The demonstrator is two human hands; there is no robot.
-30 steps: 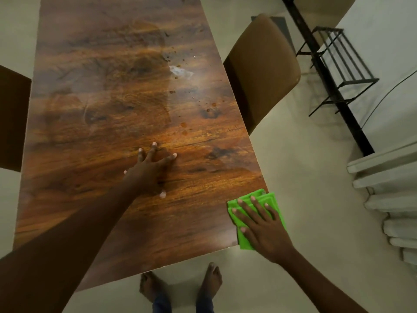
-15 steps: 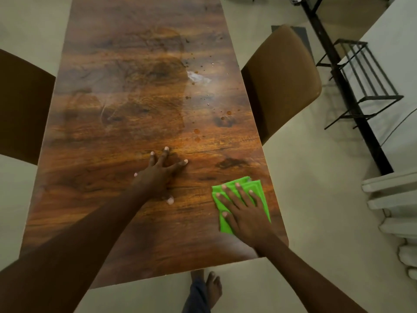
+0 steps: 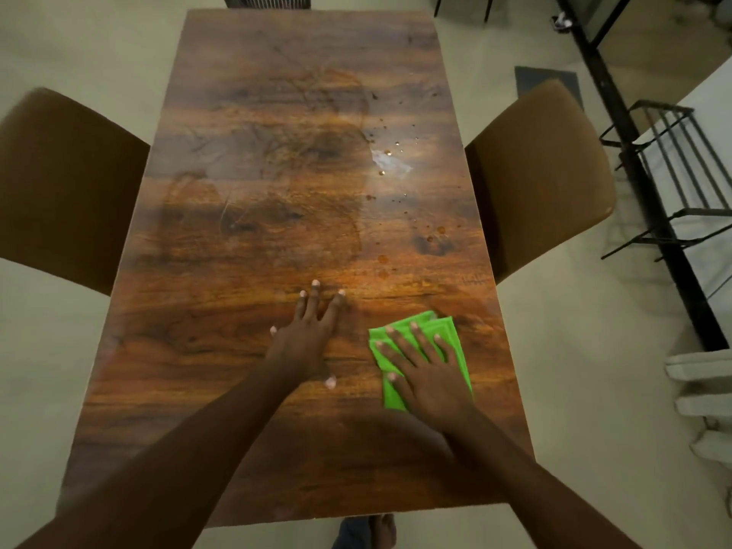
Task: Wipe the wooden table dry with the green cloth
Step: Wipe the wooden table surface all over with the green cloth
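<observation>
- The right hand (image 3: 429,374) is pressing flat on the folded green cloth (image 3: 420,342) with fingers straight and spread — gripping nothing.
- The cloth is lying on the wooden table (image 3: 245,271) near its right edge.
- The left hand (image 3: 303,338) is resting palm-down just beside it, fingers splayed.
- Water droplets (image 3: 390,164) are sitting farther up — well apart from the cloth.

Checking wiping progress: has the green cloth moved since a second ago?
Yes. Under the right hand, the green cloth slid inward from the right edge of the table, toward the left hand.
</observation>
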